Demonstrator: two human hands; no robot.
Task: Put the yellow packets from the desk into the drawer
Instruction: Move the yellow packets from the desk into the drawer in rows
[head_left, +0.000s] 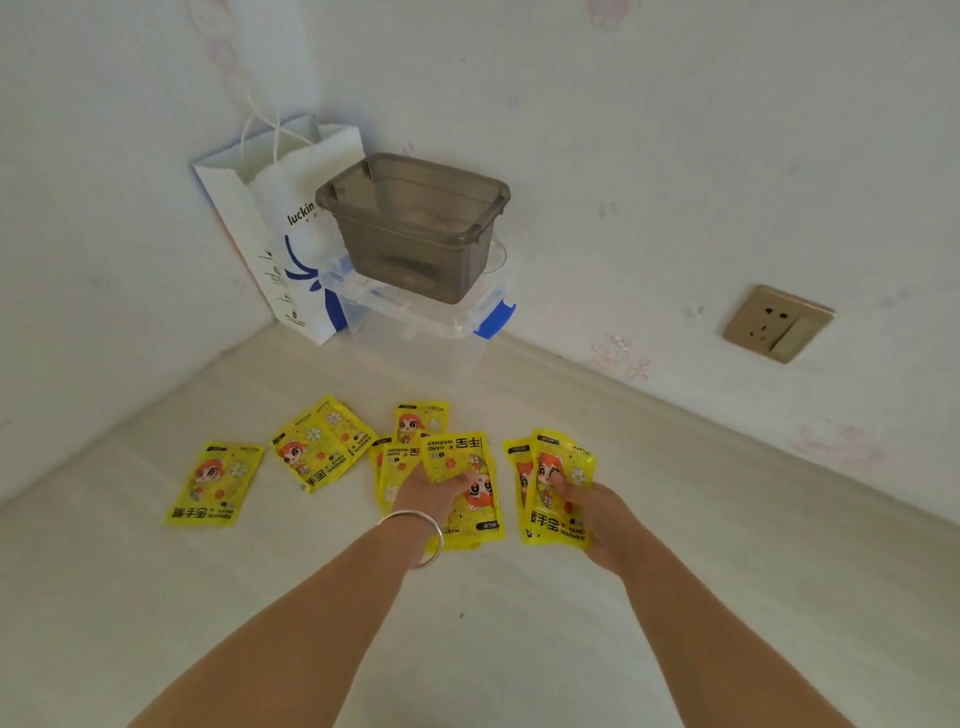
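Note:
Several yellow hand-warmer packets lie spread on the pale desk (519, 649). My left hand (431, 493), with a silver bangle on the wrist, rests on a small pile of packets (467, 467) at the centre, fingers curled on the top one. My right hand (597, 514) grips the right-hand packet (558, 499), thumb on its face, with another packet under it. A single packet (215, 483) lies at the far left, two overlapping packets (322, 441) beside it, and one (421, 418) behind the pile. No drawer is in view.
In the back corner a smoky brown plastic box (415, 223) sits on a clear lidded box with blue clips (441, 322). A white and blue paper bag (275, 234) leans on the wall beside them. A wall socket (776, 322) is at the right.

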